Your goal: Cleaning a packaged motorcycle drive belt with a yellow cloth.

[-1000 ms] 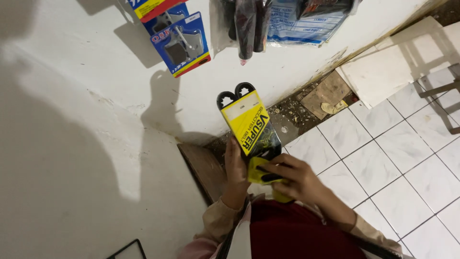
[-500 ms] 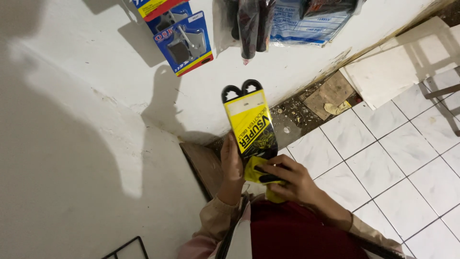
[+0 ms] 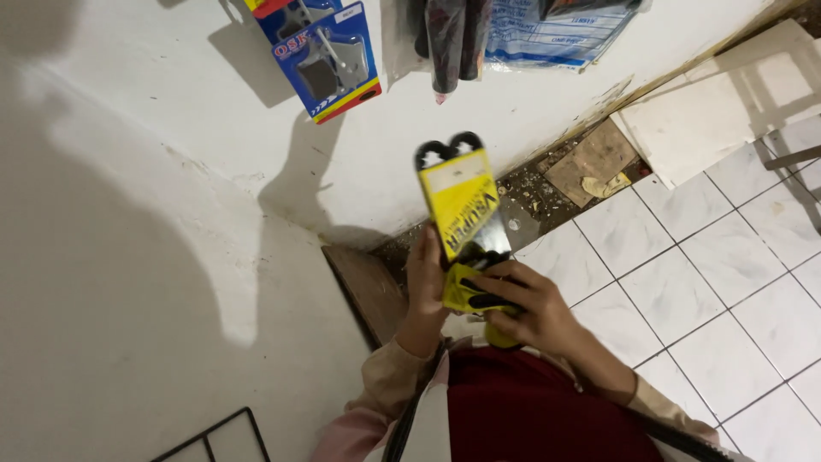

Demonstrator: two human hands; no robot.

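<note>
A white plastered wall (image 3: 171, 257) fills the left and far side of the view, meeting a floor of pale square tiles (image 3: 684, 282) on the right, with dirt and broken tile scraps along the foot of the wall. Hanging on the wall at the far side are a blue blister pack (image 3: 329, 60) and a clear plastic bag (image 3: 547, 30). A black wire frame (image 3: 218, 436) shows at the near left. In the middle, both hands hold up a yellow sleeved pack with black belt loops (image 3: 460, 201) sticking out at its far end. The left hand (image 3: 425, 287) grips its left edge, fingers curled round it. The right hand (image 3: 526, 308) clasps the near end, fingers closed over the pack
</note>
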